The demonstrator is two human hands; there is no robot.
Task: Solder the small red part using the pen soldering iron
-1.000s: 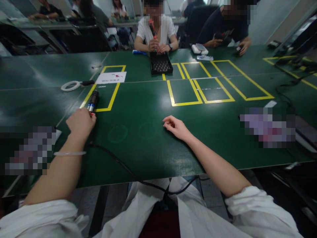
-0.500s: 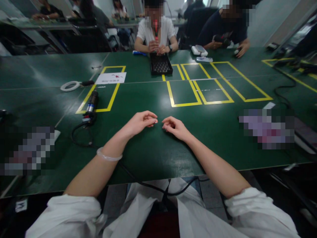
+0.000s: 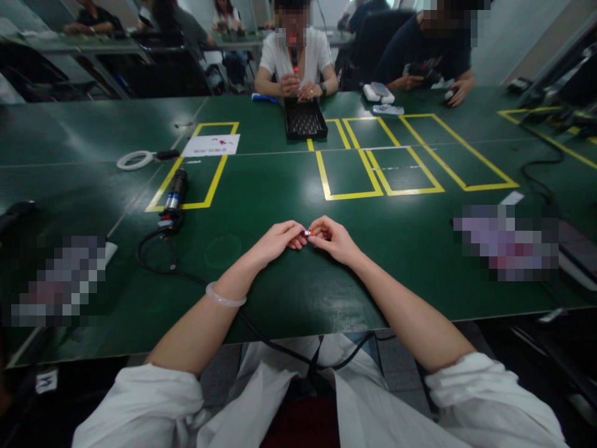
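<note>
A small orange-and-white piece (image 3: 308, 233), too tiny to name, sits between my fingertips above the green table (image 3: 261, 292). My left hand (image 3: 282, 239) pinches its left end between thumb and fingers. On the other side my right hand (image 3: 334, 239) has its thumb and forefinger closed on the orange end. Both hands meet near the middle of the table's near part, with the fingers hiding most of the piece. A pale bracelet (image 3: 226, 295) circles my left wrist.
Left of my hands lies a black cylindrical tool (image 3: 175, 193) with a cable. A white ring of cable (image 3: 135, 160) and a printed sheet (image 3: 211, 144) are beyond it. A black tray (image 3: 305, 127) stands before a person opposite. Yellow tape outlines (image 3: 353, 197) mark the table.
My left hand has moved right with the small piece, and its bracelet moved along. The fingertips of both hands, apart before, now meet at the piece. My right hand has barely shifted.
</note>
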